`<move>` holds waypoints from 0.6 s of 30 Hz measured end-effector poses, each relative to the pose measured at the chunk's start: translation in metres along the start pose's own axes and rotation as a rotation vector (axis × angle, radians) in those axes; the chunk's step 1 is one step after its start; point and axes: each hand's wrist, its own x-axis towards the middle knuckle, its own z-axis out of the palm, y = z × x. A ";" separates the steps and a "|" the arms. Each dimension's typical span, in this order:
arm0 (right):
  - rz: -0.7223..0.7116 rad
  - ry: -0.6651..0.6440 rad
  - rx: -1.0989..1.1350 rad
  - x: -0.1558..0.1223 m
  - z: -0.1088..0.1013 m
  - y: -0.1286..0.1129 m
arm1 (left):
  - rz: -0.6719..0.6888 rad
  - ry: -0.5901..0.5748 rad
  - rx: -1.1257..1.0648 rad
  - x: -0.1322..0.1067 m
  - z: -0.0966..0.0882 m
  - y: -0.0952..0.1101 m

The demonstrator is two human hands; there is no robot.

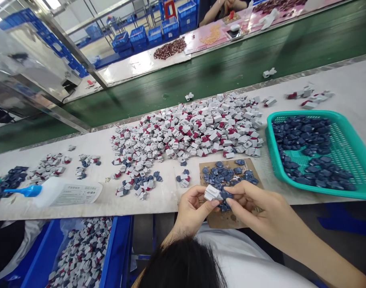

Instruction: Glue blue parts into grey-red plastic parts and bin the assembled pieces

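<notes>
Between the thumb and fingers of my left hand (192, 210) is a small white plastic part (212, 193). My right hand (258, 202) pinches a dark blue plastic piece (226, 194) against the right end of the white part, so the two touch. Both hands are over a brown cardboard square (252, 166) that bears several loose dark blue pieces. Behind it spreads a large heap of white and dark red parts (195, 128). To the right, a green plastic basket (363, 160) holds more dark blue pieces.
A white glue bottle (71, 192) with a blue nozzle lies at the left. Below the table edge, a blue crate (109, 250) holds assembled parts. Beyond the table runs a green conveyor belt (159, 90). Across it, a person's hands (228, 5) show above a pink work surface (201, 44).
</notes>
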 end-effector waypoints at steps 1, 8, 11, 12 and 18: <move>0.011 -0.047 0.001 0.001 -0.003 0.001 | 0.006 0.002 0.035 0.000 0.000 0.001; 0.071 -0.305 0.152 0.007 -0.017 0.016 | 0.027 -0.013 0.104 -0.002 0.002 -0.002; 0.160 -0.326 0.301 0.005 -0.005 0.021 | 0.028 -0.007 0.118 -0.005 0.005 -0.008; 0.189 -0.323 0.327 0.004 0.001 0.021 | 0.018 0.009 0.150 -0.005 0.006 -0.010; 0.235 -0.106 0.260 0.003 0.003 0.026 | 0.049 0.388 0.332 -0.016 -0.042 0.003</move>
